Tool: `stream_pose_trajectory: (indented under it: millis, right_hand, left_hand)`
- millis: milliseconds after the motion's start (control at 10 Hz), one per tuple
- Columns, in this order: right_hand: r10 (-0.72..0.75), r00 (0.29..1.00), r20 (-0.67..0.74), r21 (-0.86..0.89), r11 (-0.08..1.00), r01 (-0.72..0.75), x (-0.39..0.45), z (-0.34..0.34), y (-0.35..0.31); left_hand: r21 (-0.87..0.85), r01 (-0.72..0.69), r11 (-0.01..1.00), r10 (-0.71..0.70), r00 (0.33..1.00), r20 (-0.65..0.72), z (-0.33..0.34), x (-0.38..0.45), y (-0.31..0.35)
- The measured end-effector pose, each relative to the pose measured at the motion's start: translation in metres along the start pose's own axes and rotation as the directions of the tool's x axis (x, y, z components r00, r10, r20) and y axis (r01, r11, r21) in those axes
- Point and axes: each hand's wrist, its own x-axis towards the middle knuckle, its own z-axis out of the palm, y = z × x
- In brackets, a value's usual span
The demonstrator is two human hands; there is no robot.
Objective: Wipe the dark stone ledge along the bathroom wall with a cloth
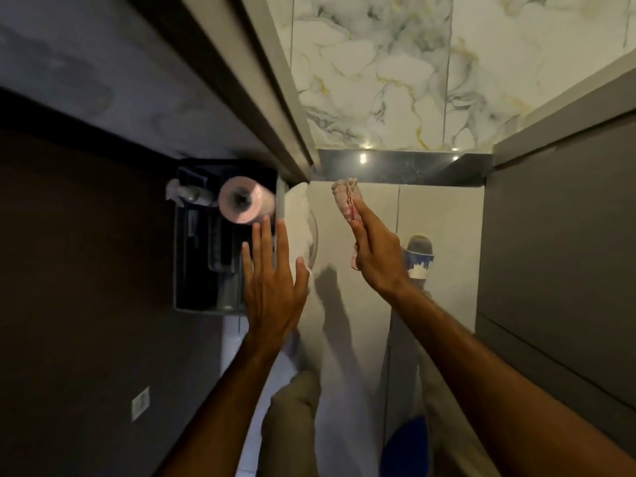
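Observation:
The dark stone ledge [406, 166] runs across the wall below the marble-patterned tiles, with light spots reflected on it. My right hand [375, 256] grips a bunched pink and white cloth [346, 197], whose upper end reaches just under the ledge's front edge. My left hand [272, 273] hovers flat with fingers spread, holding nothing, in front of the dark rack to the left.
A dark rack [206, 256] on the left holds a pink paper roll [246, 201] and a crumpled wrapper. A grey frame [275, 108] runs diagonally above it. A grey panel [550, 253] stands at the right. A foot in a blue and white slipper [420, 259] shows below.

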Motion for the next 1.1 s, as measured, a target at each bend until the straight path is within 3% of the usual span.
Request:
stream_pose_trajectory:
  millis: [100, 200, 300, 400, 600, 700, 900, 1000, 1100]
  right_hand:
    - [0.007, 1.000, -0.001, 0.017, 1.000, -0.007, -0.031, 0.051, -0.007]
    - [-0.005, 0.999, 0.044, 0.025, 1.000, 0.004, -0.047, 0.096, -0.007]
    - [-0.023, 0.993, 0.113, -0.006, 1.000, 0.023, -0.058, 0.158, -0.007]
    - [-0.033, 0.990, 0.135, -0.023, 0.999, 0.036, -0.052, 0.193, 0.000]
    - [0.110, 0.990, 0.086, -0.149, 0.984, -0.097, -0.022, 0.277, 0.038]
    - [0.156, 0.982, 0.109, -0.370, 0.923, -0.106, 0.002, 0.319, 0.069]
    - [0.217, 0.952, 0.217, -0.582, 0.811, -0.052, 0.026, 0.356, 0.109]
    - [0.217, 0.948, 0.232, -0.603, 0.797, -0.035, 0.020, 0.350, 0.098]
    - [0.119, 0.959, 0.259, -0.538, 0.842, 0.041, -0.018, 0.316, 0.063]
  left_hand:
    - [0.004, -0.090, 0.996, 0.090, 0.996, 0.028, 0.000, -0.019, -0.060]
    - [0.030, -0.075, 0.997, 0.074, 0.997, 0.037, 0.005, -0.023, -0.101]
    - [0.013, 0.048, 0.999, -0.048, 0.999, 0.022, 0.017, -0.016, -0.150]
    - [0.020, 0.073, 0.997, -0.074, 0.997, 0.032, 0.031, -0.003, -0.169]
    - [0.023, -0.034, 0.999, 0.033, 0.999, 0.041, 0.077, 0.041, -0.191]
    - [-0.002, -0.070, 0.998, 0.070, 0.997, 0.028, 0.114, 0.063, -0.203]
    - [0.028, -0.107, 0.994, 0.110, 0.981, -0.161, 0.152, 0.070, -0.218]
    - [0.028, -0.091, 0.996, 0.093, 0.988, -0.122, 0.141, 0.070, -0.216]
    - [0.018, -0.101, 0.995, 0.102, 0.993, -0.063, 0.101, 0.046, -0.212]
